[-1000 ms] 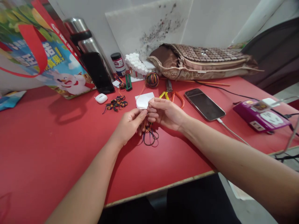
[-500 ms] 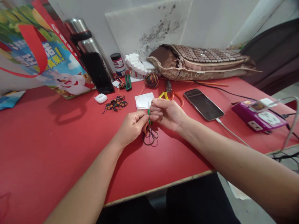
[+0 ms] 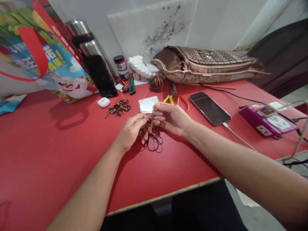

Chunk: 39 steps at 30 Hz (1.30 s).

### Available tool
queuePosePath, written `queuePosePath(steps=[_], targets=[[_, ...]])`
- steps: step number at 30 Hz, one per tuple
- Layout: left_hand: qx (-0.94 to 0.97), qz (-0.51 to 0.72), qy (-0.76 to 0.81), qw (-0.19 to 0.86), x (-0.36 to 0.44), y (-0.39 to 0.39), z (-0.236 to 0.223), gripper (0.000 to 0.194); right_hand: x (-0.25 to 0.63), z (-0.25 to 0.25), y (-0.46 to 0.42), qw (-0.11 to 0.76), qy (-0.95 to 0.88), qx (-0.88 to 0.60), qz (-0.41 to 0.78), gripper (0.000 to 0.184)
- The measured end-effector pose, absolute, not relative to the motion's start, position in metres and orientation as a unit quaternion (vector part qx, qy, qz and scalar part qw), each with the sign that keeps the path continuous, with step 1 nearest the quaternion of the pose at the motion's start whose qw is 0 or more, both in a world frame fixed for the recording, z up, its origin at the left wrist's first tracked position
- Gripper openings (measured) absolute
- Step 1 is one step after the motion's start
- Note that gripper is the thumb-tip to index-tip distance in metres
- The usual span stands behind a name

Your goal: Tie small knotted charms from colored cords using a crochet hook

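Thin multicoloured cords (image 3: 154,143) hang in loops between my two hands, low over the red table (image 3: 72,154). My left hand (image 3: 132,130) pinches a small knotted part of the cords between thumb and forefinger, its other fingers curled below. Facing it, my right hand (image 3: 172,117) is closed with curled fingertips around cord strands; what exactly lies in its pinch is too small to make out. A bit of green shows between the hands, mostly hidden. Just beyond them lies a stack of white paper (image 3: 148,104), with a ball of multicoloured cord (image 3: 156,83) behind it.
Left of the paper lie knotted cord pieces (image 3: 119,107), a white earbud case (image 3: 104,102) and a green cutter (image 3: 132,85). Pliers (image 3: 173,94) and a charging phone (image 3: 210,107) are on the right, near a purple power strip (image 3: 267,120). A brown bag (image 3: 209,64) lies behind.
My left hand has shifted slightly left, and its pinch now shows a dark knotted bit of cord. The lower left fingers have come into view. My right hand has barely moved.
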State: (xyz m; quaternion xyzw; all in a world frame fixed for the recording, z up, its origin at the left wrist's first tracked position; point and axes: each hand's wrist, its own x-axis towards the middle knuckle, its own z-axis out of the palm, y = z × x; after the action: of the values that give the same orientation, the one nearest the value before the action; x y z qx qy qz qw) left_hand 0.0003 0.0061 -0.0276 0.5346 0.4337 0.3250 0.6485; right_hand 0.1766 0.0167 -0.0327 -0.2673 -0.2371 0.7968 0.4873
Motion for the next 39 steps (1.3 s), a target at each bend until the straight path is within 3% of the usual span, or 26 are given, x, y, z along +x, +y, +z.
queuePosePath(steps=[11, 18, 32, 39], targets=[[0.600, 0.334, 0.448, 0.572, 0.002, 0.004, -0.027, 0.025, 0.179, -0.039, 0.020, 0.483, -0.263, -0.276, 0.788, 0.025], [0.593, 0.354, 0.435, 0.577, 0.003, 0.004, -0.028, 0.022, 0.176, -0.040, 0.019, 0.499, -0.284, -0.284, 0.768, 0.013], [0.563, 0.400, 0.454, 0.563, -0.002, 0.010, -0.029, 0.020, 0.177, -0.046, 0.017, 0.481, -0.447, -0.305, 0.690, 0.036], [0.511, 0.478, 0.446, 0.559, -0.002, 0.013, -0.030, 0.021, 0.174, -0.048, 0.017, 0.459, -0.456, -0.308, 0.698, 0.015]])
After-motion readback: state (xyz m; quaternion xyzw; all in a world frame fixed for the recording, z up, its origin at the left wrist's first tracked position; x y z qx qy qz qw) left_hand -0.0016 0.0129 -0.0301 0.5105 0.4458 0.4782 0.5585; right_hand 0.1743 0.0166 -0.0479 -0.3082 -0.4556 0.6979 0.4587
